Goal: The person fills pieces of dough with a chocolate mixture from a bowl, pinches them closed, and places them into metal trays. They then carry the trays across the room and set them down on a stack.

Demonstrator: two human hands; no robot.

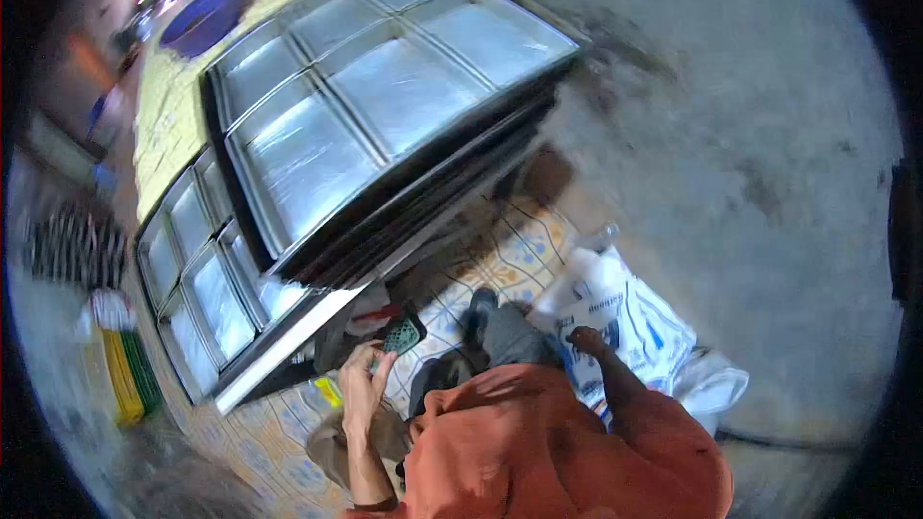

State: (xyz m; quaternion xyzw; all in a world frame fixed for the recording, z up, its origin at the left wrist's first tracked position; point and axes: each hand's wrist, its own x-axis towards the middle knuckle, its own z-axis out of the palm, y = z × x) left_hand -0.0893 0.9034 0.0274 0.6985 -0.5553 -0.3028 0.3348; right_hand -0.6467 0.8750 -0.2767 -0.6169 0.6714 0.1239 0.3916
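My left hand point(361, 377) is raised in front of my orange shirt and holds a dark phone point(402, 334) with a patterned green case. My right hand point(584, 338) reaches down to the right, and its fingers are curled on the top of a white plastic bag point(635, 312) with blue print that lies on the floor. My shoe point(478, 310) stands between the two hands on a patterned floor mat point(510, 250). The view is blurred by motion.
A stack of large metal baking trays point(385, 106) lies on a low stand straight ahead, with smaller trays point(197, 288) to its left. A blue basin point(202, 14) sits at the far left back, yellow-green crates point(125, 375) stand at the left, and bare concrete floor point(750, 135) lies to the right.
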